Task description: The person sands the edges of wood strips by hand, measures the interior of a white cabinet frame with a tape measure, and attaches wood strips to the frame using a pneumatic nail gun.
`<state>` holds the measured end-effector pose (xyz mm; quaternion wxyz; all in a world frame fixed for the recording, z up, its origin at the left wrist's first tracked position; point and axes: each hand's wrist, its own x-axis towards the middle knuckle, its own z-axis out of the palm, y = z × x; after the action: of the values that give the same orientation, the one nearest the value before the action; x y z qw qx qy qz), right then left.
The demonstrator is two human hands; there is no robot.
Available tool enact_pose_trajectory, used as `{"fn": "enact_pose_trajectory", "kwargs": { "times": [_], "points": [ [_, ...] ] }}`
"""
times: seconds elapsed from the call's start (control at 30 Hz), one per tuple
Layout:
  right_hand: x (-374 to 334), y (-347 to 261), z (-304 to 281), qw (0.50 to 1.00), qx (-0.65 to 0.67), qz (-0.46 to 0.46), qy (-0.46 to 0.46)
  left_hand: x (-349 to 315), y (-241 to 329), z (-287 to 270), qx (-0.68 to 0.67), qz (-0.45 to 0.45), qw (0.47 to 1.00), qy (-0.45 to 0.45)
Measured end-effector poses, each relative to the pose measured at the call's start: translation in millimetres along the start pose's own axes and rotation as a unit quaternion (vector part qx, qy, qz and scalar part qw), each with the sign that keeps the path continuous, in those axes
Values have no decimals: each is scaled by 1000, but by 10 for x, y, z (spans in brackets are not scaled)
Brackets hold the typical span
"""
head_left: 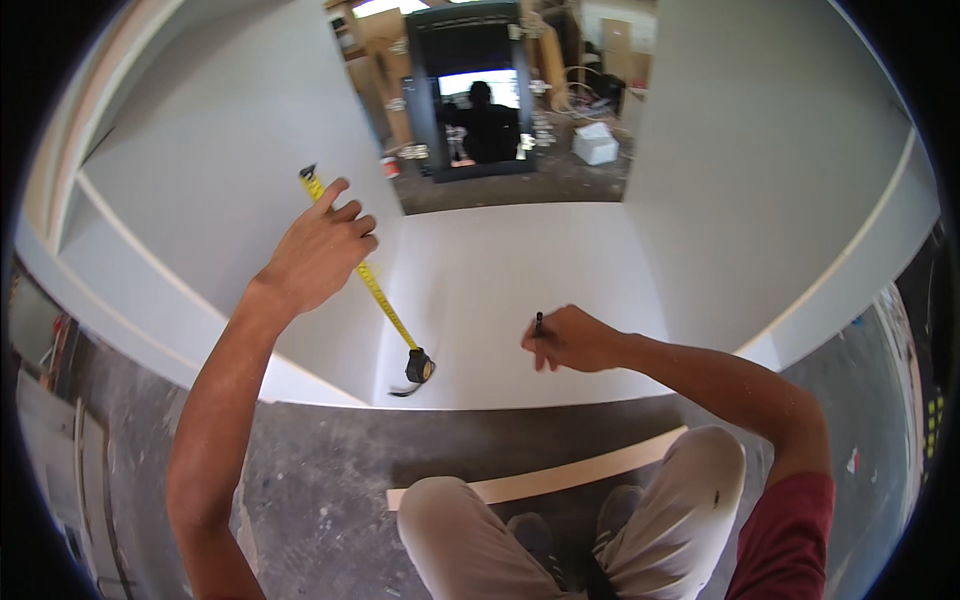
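Note:
A tape measure (421,366) with a black case stands near the front left of a white cabinet's bottom panel (520,290). Its yellow blade (385,305) is drawn out up along the left side panel (250,130), and the hooked end shows past my hand. My left hand (320,250) is at the upper part of the blade with curled fingers; the thumb and grip are hidden behind the hand. Over the bottom panel, my right hand (575,340) is closed round a slim black pen (538,324), held upright.
The white right side panel (750,150) rises opposite. Beyond the cabinet's far edge stand a dark framed reflective panel (430,120) and a white box (595,145). A pale wooden strip (580,470) lies on the grey concrete floor (310,480) by my knees and feet.

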<state>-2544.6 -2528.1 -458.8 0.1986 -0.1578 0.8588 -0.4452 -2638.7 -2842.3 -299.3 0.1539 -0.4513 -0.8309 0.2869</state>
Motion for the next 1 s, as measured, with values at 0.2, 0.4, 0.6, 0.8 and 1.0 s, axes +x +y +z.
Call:
{"fn": "enact_pose_trajectory", "kwargs": {
  "times": [0.2, 0.4, 0.6, 0.8, 1.0],
  "points": [
    [-1254, 938, 47, 991, -73, 113, 10, 562, 382, 810, -4, 61, 998, 10],
    [-2549, 1991, 655, 962, -35, 144, 227, 1039, 1064, 2012, -18, 112, 994, 0],
    [-3490, 2478, 1455, 882, 20, 314, 352, 948, 1932, 2986, -112, 6, 980, -164],
    [-3342, 2723, 1644, 799, 192, 402, 404, 725, 1926, 3244, -104, -84, 972, -191],
    [-3401, 2336, 1586, 811, 141, 399, 405, 747, 2214, 2668, -220, -69, 958, -168]
  ]
}}
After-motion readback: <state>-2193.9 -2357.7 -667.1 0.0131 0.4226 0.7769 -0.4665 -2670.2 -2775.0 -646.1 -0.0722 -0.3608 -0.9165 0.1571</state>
